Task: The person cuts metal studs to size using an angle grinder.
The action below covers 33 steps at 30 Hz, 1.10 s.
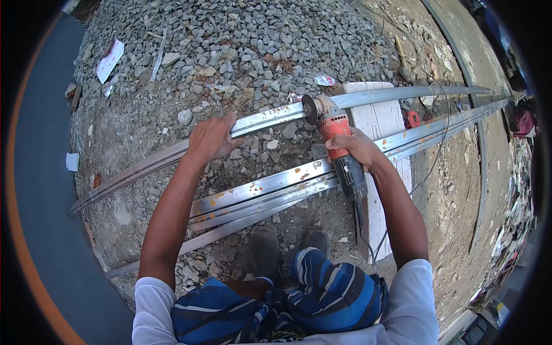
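My left hand (214, 137) is wrapped over a long metal channel (267, 118) that runs across the view. My right hand (352, 147) grips the red and black body of an angle grinder (351, 175). The grinder's dark disc (310, 109) stands upright at the channel, to the right of my left hand; whether it touches the metal is hard to tell. Nearer to me lie more metal channels (276, 187) with rusty spots, passing under the grinder. A whitish board (376, 118) lies beneath the channels on the right.
Grey gravel (241, 40) is piled beyond the channels. A red tape measure (412, 119) sits beside the board. The grinder's black cable (425, 175) curves over the ground at the right. My shoes (264, 253) stand just behind the nearer channels.
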Tool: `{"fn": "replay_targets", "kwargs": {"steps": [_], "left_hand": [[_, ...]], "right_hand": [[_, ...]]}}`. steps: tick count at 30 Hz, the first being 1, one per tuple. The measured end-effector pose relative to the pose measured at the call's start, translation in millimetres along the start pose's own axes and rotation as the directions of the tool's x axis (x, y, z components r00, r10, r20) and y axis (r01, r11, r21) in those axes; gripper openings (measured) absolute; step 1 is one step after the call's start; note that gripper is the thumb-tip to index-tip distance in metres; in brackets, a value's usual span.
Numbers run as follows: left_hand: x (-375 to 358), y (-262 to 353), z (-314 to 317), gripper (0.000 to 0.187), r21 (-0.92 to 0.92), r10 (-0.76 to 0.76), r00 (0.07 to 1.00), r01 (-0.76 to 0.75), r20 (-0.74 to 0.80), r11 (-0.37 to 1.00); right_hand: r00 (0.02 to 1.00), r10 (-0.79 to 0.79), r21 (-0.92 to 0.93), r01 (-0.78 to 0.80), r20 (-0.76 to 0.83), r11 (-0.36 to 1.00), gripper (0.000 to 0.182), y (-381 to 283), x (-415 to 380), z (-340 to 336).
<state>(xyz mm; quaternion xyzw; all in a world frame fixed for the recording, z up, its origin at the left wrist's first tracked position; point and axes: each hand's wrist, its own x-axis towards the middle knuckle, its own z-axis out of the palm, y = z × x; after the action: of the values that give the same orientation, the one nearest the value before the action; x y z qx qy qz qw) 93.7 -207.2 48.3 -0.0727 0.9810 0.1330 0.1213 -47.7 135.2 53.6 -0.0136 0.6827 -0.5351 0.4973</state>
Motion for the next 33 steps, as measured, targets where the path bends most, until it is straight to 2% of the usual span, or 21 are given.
{"fn": "replay_targets", "kwargs": {"steps": [5,6,7,8,10,11,12,13,15,16,19,21,22,24,26,28,30,32,33], "left_hand": [[-1,1,-1,0.052,-0.006,-0.026,0.999,0.026,0.03,1.0],[-3,0,-2,0.052,0.003,-0.027,0.999,0.026,0.026,1.0],[-9,-3,-3,0.055,-0.056,0.007,0.998,-0.01,-0.063,0.998],[-16,-5,-3,0.059,-0.113,0.035,0.988,-0.052,-0.152,0.992],[-41,-25,0,0.065,-0.049,0.013,0.979,-0.023,-0.203,0.999],[-53,-43,8,0.065,0.055,0.059,0.936,-0.043,-0.347,0.998],[-63,-57,13,0.065,0.158,0.118,0.87,-0.047,-0.478,0.986],[-70,-67,16,0.065,0.166,0.126,0.869,-0.051,-0.478,0.985],[-79,-75,14,0.063,0.315,0.228,0.802,-0.053,-0.552,0.948],[-82,-75,10,0.063,0.317,0.232,0.801,-0.055,-0.552,0.947],[-96,-64,-22,0.067,0.273,0.175,0.843,-0.036,-0.508,0.961],[-118,-49,-49,0.069,0.216,0.002,0.968,0.053,-0.25,0.975],[-130,-42,-55,0.069,0.222,0.002,0.968,0.055,-0.251,0.973],[-157,-27,-62,0.072,0.181,0.027,0.994,-0.007,-0.107,0.983],[-188,-3,-63,0.073,0.105,-0.032,0.999,0.034,-0.02,0.994],[-221,24,-49,0.07,0.078,-0.014,1.0,0.015,-0.012,0.997],[-254,37,-16,0.069,0.063,0.019,0.999,-0.022,0.043,0.998],[-281,55,20,0.067,-0.016,0.007,0.986,-0.004,0.167,1.0],[-292,60,40,0.067,-0.021,0.005,0.987,-0.002,0.162,1.0]], "right_hand": [[1.0,-0.004,0.074,0.005,-0.002,0.997,0.032,10,-13,1],[0.999,-0.022,0.175,0.016,0.028,0.985,0.032,15,-12,-1],[0.997,-0.043,0.272,0.026,0.058,0.962,0.033,18,-12,-3],[0.997,-0.05,0.274,0.031,0.06,0.961,0.033,20,-15,-7],[0.998,-0.045,0.35,0.055,-0.036,0.935,0.036,20,-31,-12],[0.992,-0.107,0.385,0.125,-0.067,0.915,0.037,26,-34,-15],[0.991,-0.112,0.391,0.131,-0.07,0.911,0.037,27,-40,-18],[0.988,-0.129,0.411,0.152,-0.083,0.899,0.037,26,-48,-20],[0.983,-0.148,0.444,0.181,-0.108,0.878,0.036,29,-55,-26],[0.982,-0.15,0.446,0.184,-0.11,0.876,0.036,34,-56,-29],[0.982,-0.164,0.471,0.189,-0.094,0.862,0.036,45,-58,-41],[0.977,-0.192,0.468,0.212,-0.089,0.858,0.046,52,-63,-46],[0.977,-0.196,0.471,0.213,-0.086,0.856,0.046,53,-66,-47],[0.964,-0.232,0.478,0.265,-0.128,0.838,0.046,54,-69,-49],[0.966,-0.216,0.49,0.257,-0.14,0.833,0.042,55,-70,-49],[0.97,-0.197,0.495,0.242,-0.142,0.835,0.039,54,-70,-48],[0.975,-0.189,0.476,0.221,-0.115,0.851,0.039,54,-68,-47],[0.977,-0.19,0.453,0.215,-0.099,0.865,0.039,57,-64,-43],[0.976,-0.193,0.433,0.217,-0.099,0.875,0.039,57,-62,-44]]}}
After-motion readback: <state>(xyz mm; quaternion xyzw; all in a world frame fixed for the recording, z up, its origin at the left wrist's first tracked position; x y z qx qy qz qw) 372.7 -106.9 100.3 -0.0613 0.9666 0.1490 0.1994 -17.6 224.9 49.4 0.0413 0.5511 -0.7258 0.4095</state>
